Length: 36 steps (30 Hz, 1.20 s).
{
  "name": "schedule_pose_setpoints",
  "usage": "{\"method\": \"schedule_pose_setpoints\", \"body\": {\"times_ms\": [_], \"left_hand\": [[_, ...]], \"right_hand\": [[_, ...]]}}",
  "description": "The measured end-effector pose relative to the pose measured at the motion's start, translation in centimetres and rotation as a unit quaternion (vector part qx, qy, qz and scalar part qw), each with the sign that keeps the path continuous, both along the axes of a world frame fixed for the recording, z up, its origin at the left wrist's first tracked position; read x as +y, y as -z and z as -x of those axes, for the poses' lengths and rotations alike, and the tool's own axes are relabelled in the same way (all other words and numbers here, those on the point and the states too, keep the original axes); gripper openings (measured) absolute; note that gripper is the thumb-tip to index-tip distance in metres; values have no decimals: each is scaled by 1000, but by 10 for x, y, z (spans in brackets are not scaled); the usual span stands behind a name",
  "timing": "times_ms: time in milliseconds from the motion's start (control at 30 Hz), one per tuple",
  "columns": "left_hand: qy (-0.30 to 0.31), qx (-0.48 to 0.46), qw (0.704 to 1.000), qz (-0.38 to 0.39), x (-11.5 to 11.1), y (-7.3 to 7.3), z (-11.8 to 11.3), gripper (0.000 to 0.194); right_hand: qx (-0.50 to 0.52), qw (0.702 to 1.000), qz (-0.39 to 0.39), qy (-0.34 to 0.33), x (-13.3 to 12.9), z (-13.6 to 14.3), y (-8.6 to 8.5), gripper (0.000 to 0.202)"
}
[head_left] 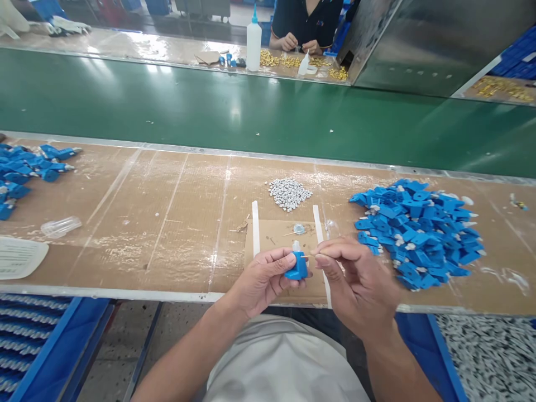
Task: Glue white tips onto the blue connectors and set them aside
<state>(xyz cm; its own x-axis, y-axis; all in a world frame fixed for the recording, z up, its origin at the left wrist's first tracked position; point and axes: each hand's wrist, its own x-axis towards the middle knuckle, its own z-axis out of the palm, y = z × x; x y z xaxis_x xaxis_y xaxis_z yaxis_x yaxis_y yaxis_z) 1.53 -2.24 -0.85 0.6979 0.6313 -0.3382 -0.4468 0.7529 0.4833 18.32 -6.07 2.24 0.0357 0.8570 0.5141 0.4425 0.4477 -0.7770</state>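
One blue part [296, 270] held up over the worktop [176, 251]

Nearest you, a blue crate [52, 363] of rowed pieces sat below the worktop at left. Your left hand [263, 279] pinched the blue part between thumb and fingers, its pale tip pointing up, above the near edge of a cardboard sheet [272, 237]. Your right hand [355, 273] pinched a thin stick [309, 256] between thumb and forefinger, its end at the part's side. A small round dish [298, 229] lay on the sheet, between two white strips [255, 229].

To your right spread a large heap of blue pieces [419, 234]; more blue parts [25, 167] lay far left. Beyond the sheet was a pile of small grey pieces [288, 194]. Past the worktop ran a green surface [209, 111], and across it stood a white bottle [253, 47] beside gold pieces [270, 58], near another person's hands [289, 42].
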Motion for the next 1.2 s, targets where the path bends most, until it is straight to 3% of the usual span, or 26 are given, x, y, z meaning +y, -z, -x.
{"method": "schedule_pose_setpoints", "body": {"times_ms": [167, 367, 700, 867, 967, 1067, 1200], "left_hand": [[15, -28, 999, 41, 4, 4, 7, 23], [16, -47, 995, 86, 6, 19, 16, 30], [-16, -50, 992, 113, 11, 24, 21, 24], [-48, -41, 992, 105, 13, 28, 28, 21], [-79, -26, 992, 99, 13, 30, 30, 19], [-108, -17, 989, 102, 11, 32, 29, 18], [-105, -14, 989, 100, 10, 33, 28, 18]], "right_hand": [[90, 992, 53, 65, -5, -9, 0, 9], [-6, 987, 146, 61, -11, -24, 22, 5], [-6, 978, 202, 57, -8, -25, 43, 9], [-44, 977, 192, 80, 31, -42, 36, 12], [-158, 972, 170, 36, 69, -45, 33, 12], [-284, 948, 141, -20, 104, -40, 37, 11], [-346, 927, 139, -42, 128, -27, 47, 12]]}}
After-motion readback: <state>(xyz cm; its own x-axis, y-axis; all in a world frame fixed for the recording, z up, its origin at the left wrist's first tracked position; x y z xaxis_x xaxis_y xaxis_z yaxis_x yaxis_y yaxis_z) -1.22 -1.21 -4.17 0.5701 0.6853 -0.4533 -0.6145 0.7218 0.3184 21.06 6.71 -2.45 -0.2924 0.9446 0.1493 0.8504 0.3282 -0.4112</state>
